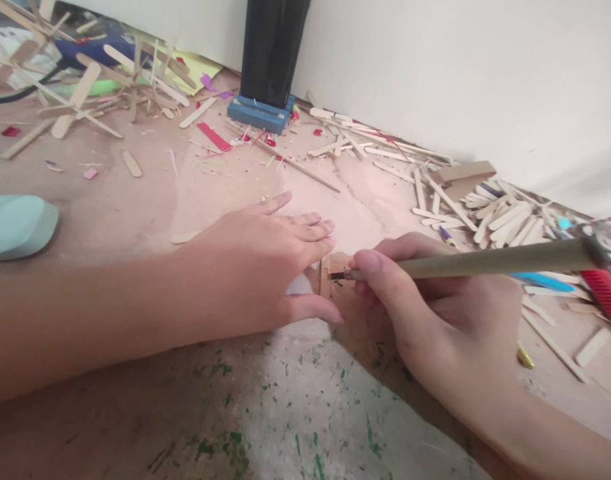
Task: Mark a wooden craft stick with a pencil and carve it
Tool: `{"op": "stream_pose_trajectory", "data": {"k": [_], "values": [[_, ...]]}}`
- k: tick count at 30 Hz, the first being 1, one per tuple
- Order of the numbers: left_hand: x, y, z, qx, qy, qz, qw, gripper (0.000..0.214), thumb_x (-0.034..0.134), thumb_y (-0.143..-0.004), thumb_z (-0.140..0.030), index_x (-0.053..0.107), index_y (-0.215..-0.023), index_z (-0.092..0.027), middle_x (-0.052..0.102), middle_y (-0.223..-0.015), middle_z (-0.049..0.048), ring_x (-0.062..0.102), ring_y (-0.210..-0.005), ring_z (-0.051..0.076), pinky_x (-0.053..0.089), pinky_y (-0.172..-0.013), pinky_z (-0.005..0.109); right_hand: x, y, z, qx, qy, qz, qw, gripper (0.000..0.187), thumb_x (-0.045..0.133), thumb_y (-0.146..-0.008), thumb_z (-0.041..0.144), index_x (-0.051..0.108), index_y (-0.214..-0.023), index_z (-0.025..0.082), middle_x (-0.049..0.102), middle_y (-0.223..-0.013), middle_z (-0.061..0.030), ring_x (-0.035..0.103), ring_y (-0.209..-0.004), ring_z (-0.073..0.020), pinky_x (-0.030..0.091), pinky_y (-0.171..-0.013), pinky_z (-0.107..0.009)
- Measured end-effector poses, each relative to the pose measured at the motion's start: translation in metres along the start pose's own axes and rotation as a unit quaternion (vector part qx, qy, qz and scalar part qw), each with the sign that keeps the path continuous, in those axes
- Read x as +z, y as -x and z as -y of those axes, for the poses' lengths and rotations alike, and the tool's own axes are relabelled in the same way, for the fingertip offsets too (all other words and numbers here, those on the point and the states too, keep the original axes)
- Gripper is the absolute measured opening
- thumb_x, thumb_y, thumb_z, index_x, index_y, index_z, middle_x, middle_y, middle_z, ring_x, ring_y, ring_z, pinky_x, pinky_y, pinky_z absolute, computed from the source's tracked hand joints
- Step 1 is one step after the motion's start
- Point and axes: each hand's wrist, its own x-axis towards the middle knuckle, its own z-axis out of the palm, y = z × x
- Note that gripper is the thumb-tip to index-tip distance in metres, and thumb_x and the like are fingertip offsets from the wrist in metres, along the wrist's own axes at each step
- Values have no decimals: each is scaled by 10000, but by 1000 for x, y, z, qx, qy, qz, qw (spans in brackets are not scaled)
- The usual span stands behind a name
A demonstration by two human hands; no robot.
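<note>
My left hand [278,257] lies low over the table with its fingers stretched and thumb apart, its fingertips and thumb around a small flat wooden piece [325,283]. The hand partly covers the piece, so I cannot tell how firmly it presses on it. In a pinch, my right hand [435,313] holds a slim wooden-handled tool [495,260] almost level. The tool's narrow dark tip points left and meets the small piece, or hovers just over it. Its far end reaches the right edge of the view.
Loose craft sticks [510,220] are heaped along the wall at right, near a red ridged object [605,297]. A black upright on a blue base [260,113] stands at the back. Stick assemblies [80,100] clutter the back left, and a mint-coloured object [18,227] lies left.
</note>
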Motion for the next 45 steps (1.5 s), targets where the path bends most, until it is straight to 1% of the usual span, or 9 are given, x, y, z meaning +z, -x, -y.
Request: {"op": "stream_pose_trajectory", "data": {"k": [6, 13, 17, 24, 28, 31, 37, 40, 45], "values": [[3, -2, 2, 11, -4, -7, 1000, 730, 628, -971, -716, 663, -1425, -146, 629, -1517, 143, 575, -1461, 304, 283, -1342, 542, -1, 0, 0, -4, 1, -13, 1000, 239, 707, -1018, 351, 711, -804, 246, 686, -653, 21, 604, -548, -125, 449, -466, -240], [1, -1, 1, 9, 5, -7, 1000, 713, 612, -994, -693, 661, -1428, -130, 627, -1518, 151, 569, -1467, 307, 277, -1346, 548, 1, -2, -2, 0, 5, -8, 1000, 237, 709, -1015, 351, 721, -803, 245, 687, -644, 22, 609, -531, -119, 435, -438, -228], [1, -1, 2, 17, 2, -14, 1000, 733, 615, -987, -706, 666, -1424, -120, 637, -1504, 166, 582, -1453, 320, 284, -1340, 559, 0, -2, -3, 0, 10, -7, 1000, 271, 714, -1015, 386, 716, -782, 247, 691, -644, 20, 579, -510, -110, 393, -413, -239], [-1, -1, 1, 9, 11, -2, 1000, 729, 607, -997, -692, 654, -1432, -108, 619, -1523, 168, 560, -1474, 322, 276, -1344, 559, -1, -1, 0, 7, 7, -8, 1000, 280, 703, -1022, 388, 711, -783, 241, 670, -633, 17, 570, -515, -117, 392, -419, -251], [0, -1, 0, 12, 3, -14, 1000, 725, 616, -996, -693, 666, -1419, -107, 630, -1511, 174, 584, -1450, 323, 288, -1334, 556, -2, 1, -4, 9, 4, -14, 1000, 256, 729, -1008, 400, 727, -800, 251, 696, -660, 19, 576, -530, -122, 392, -437, -261], [1, -1, 1, 16, -3, -17, 1000, 719, 628, -992, -688, 672, -1409, -104, 645, -1494, 178, 601, -1432, 322, 302, -1325, 556, -1, 2, -6, 4, 4, -15, 1000, 202, 765, -985, 386, 740, -830, 258, 710, -672, 37, 595, -548, -113, 395, -448, -247], [0, -1, 1, 13, -10, -6, 1000, 729, 632, -969, -720, 693, -1393, -130, 641, -1506, 166, 597, -1437, 320, 292, -1335, 535, 0, 0, -4, -8, 2, -11, 1000, 225, 717, -1022, 365, 727, -823, 262, 698, -679, 65, 621, -571, -67, 453, -487, -165], [-1, -1, 1, 10, -10, -5, 1000, 709, 620, -992, -691, 674, -1415, -124, 645, -1505, 154, 599, -1435, 310, 288, -1337, 508, 0, 1, -3, -26, 18, -17, 999, 215, 719, -1016, 353, 720, -822, 259, 701, -672, 62, 616, -562, -70, 451, -482, -171], [2, -2, 2, 8, -22, 3, 1000, 706, 621, -991, -692, 667, -1425, -136, 632, -1522, 150, 587, -1445, 304, 280, -1335, 528, 3, 2, 2, -41, 44, -14, 998, 166, 720, -1005, 304, 707, -847, 255, 714, -635, 52, 625, -517, -88, 445, -438, -183]]}}
